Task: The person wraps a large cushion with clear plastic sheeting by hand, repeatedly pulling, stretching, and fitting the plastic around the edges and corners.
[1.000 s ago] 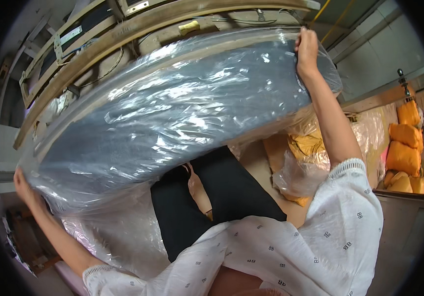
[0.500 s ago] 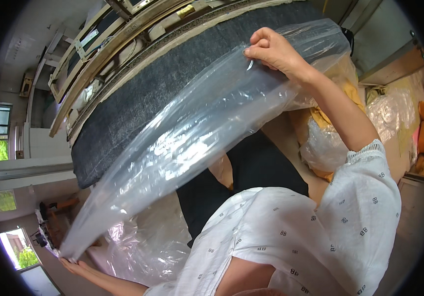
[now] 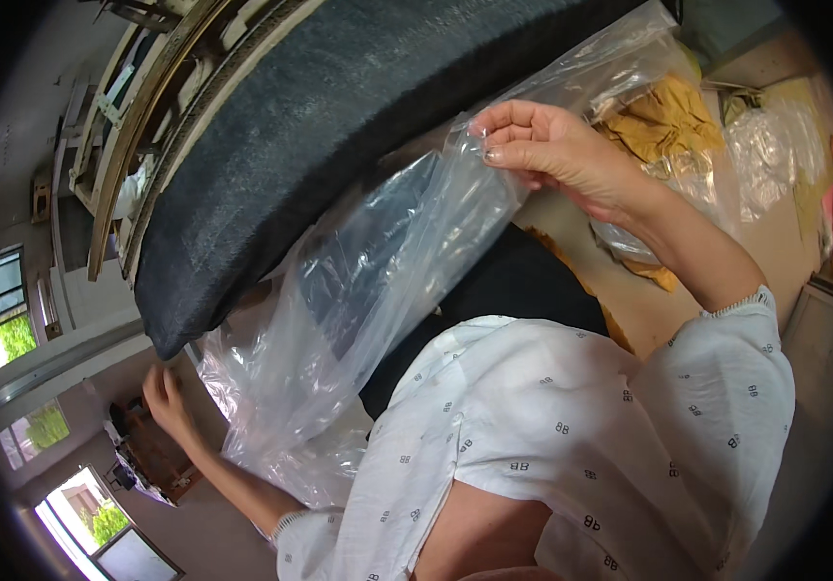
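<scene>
1. The dark, cloth-covered padded bed [image 3: 329, 126] lies beyond your right-hand grip, sweeping leftward until its near end comes just above your left hand.
2. The clear plastic film [image 3: 368, 266] hangs from your right-hand grip – down and leftward in loose folds in front of your black trousers [image 3: 523, 286], with another stretch running up to the right, along the bed's edge.
3. The wooden rail [image 3: 150, 107] stands far to the left of that grip, past the bed.
4. The yellow-brown crumpled bundle [image 3: 668, 116] sits to the right of the grip, near your wrist, partly under clear wrapping.
5. Your right hand [image 3: 562, 160] has thumb and fingers together, clamped on a gathered edge of the film.
6. Your left hand [image 3: 169, 402] is well apart from that grip, below the bed's near end – whether its fingers hold or touch anything, you cannot tell here.
</scene>
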`<state>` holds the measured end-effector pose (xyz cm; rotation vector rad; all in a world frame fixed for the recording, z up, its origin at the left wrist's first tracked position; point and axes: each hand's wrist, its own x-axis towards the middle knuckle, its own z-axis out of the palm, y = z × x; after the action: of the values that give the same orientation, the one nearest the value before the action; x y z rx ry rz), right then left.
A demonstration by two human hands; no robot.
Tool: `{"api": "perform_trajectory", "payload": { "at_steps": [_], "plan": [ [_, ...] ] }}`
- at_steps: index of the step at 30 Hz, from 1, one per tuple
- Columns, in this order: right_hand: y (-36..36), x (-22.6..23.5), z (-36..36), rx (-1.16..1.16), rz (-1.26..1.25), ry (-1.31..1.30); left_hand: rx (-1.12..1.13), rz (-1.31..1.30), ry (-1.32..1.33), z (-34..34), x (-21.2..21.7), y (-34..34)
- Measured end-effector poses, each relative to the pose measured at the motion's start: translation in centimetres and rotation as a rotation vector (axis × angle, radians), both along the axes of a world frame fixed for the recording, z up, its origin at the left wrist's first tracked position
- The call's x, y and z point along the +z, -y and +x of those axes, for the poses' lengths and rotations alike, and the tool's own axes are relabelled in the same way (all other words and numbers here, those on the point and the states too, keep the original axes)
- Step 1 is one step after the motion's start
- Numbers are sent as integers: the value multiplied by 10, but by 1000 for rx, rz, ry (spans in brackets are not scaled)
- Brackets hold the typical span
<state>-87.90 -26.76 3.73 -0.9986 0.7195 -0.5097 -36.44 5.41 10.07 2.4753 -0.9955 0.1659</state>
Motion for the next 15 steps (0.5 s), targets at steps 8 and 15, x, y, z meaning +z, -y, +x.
{"api": "perform_trajectory", "payload": {
  "at_steps": [8,15],
  "plan": [
    [-9,-7,-13,-122,-425,-143,-1114,-22,-434,-282,-25,271],
    [-17,-31,-39,-196,-61,-174,-1173,358,-1060,-336,-94,303]
  ]
}}
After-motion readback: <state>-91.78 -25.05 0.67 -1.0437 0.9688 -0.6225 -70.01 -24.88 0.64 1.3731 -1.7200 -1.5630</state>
